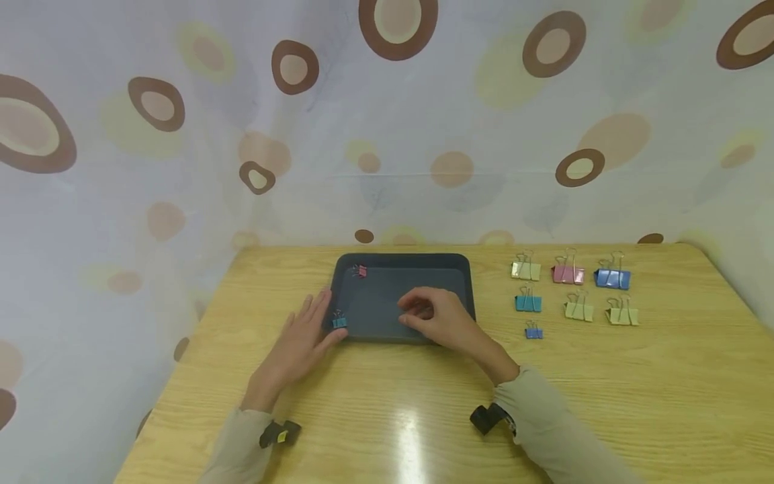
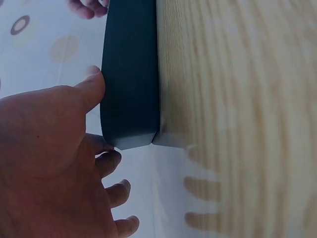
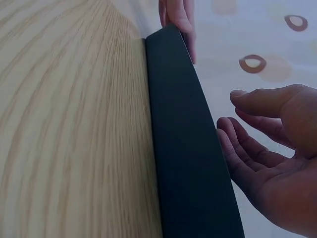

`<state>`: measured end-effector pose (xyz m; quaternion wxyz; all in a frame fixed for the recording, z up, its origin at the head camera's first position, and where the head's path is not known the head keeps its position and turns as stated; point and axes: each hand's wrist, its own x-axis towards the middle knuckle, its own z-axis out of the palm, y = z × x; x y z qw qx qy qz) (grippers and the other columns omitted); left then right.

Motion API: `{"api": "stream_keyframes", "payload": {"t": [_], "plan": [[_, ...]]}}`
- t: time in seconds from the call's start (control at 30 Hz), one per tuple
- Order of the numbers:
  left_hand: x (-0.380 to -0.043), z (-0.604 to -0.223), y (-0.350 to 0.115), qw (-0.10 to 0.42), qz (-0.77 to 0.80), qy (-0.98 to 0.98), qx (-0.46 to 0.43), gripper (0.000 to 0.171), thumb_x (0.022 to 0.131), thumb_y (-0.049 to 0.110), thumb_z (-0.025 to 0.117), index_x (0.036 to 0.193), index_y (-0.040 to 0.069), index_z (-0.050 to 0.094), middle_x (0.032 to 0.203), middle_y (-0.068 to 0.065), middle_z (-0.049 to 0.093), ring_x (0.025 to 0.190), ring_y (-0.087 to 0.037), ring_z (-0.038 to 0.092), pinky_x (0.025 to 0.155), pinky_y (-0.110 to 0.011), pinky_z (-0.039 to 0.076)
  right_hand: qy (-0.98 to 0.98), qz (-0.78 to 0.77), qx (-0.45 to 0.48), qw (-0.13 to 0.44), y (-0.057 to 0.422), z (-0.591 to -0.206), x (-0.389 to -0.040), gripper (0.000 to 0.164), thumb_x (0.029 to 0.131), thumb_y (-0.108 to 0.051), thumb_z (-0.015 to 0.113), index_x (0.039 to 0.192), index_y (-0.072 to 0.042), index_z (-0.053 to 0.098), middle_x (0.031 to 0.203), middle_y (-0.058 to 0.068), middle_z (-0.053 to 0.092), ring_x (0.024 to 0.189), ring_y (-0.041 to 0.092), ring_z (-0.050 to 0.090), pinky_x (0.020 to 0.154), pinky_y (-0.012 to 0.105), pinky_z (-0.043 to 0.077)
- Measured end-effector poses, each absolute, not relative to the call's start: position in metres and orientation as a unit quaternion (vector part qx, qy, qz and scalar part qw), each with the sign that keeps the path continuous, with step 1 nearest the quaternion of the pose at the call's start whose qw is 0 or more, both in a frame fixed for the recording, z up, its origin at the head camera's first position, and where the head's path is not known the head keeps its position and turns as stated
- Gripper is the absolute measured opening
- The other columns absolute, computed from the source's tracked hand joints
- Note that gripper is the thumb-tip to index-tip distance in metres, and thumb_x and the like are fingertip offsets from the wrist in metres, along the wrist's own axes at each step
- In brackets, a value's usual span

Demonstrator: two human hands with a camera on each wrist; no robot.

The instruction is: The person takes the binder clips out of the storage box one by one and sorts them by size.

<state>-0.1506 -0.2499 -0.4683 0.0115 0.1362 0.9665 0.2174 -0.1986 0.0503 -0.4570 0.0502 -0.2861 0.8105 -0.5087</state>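
A dark tray (image 1: 387, 302) lies on the table with a small pink binder clip (image 1: 361, 271) at its back left and a small teal binder clip (image 1: 340, 320) at its front left. My left hand (image 1: 300, 339) rests at the tray's front left corner, thumb along the front rim and fingers stretched beside the left wall. Over the right part of the tray hovers my right hand (image 1: 441, 317), fingers loosely bent. In the right wrist view, a gap shows between the right thumb (image 3: 262, 101) and the fingers, with nothing visible in it.
Right of the tray, several binder clips stand in rows: a large blue one (image 1: 613, 278), a pink one (image 1: 568, 273), several pale yellow ones (image 1: 526, 270), a teal one (image 1: 529, 303) and a small blue one (image 1: 534, 333). A patterned curtain (image 1: 387, 134) hangs behind the table (image 1: 363, 417).
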Motion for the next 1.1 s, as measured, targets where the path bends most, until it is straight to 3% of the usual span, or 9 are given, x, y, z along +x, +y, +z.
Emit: {"api": "stream_keyframes", "payload": {"t": [0.33,0.67,0.97,1.1], "plan": [[-0.148,-0.466,-0.259,0.007,0.236,0.961,0.146,0.082,0.105,0.044,0.057,0.164,0.004,0.017,0.169,-0.016,0.018,0.153,-0.046,0.014,0.118,-0.072,0.012,0.803,-0.509,-0.299,0.074,-0.001,-0.462,-0.214,0.023,0.094,-0.007,0.075,0.114,0.002,0.071,0.111,0.018,0.072,0.094,0.022,0.072,0.082,0.031,0.059],[-0.153,-0.478,-0.269,0.000,0.229,0.961,0.158,0.083,0.106,0.054,0.048,0.164,0.003,0.017,0.170,-0.016,0.017,0.152,-0.050,0.015,0.115,-0.076,0.013,0.810,-0.496,-0.302,0.085,-0.047,-0.472,-0.227,0.023,0.088,-0.003,0.080,0.109,0.001,0.073,0.104,0.013,0.075,0.090,0.021,0.073,0.077,0.026,0.059],[-0.158,-0.483,-0.269,0.018,0.202,0.967,0.155,0.084,0.105,0.059,0.043,0.166,0.009,0.012,0.172,-0.008,0.011,0.155,-0.043,0.011,0.118,-0.071,0.013,0.841,-0.445,-0.299,0.079,-0.067,-0.479,-0.232,0.024,0.082,-0.001,0.083,0.105,-0.002,0.075,0.099,0.009,0.076,0.089,0.020,0.072,0.078,0.024,0.057],[-0.157,-0.476,-0.264,0.016,0.195,0.969,0.152,0.082,0.106,0.052,0.049,0.165,0.006,0.015,0.171,-0.010,0.014,0.154,-0.043,0.014,0.118,-0.071,0.014,0.852,-0.414,-0.311,0.076,-0.072,-0.481,-0.234,0.025,0.081,0.001,0.083,0.105,-0.002,0.076,0.098,0.009,0.073,0.091,0.021,0.069,0.081,0.028,0.056]]}}
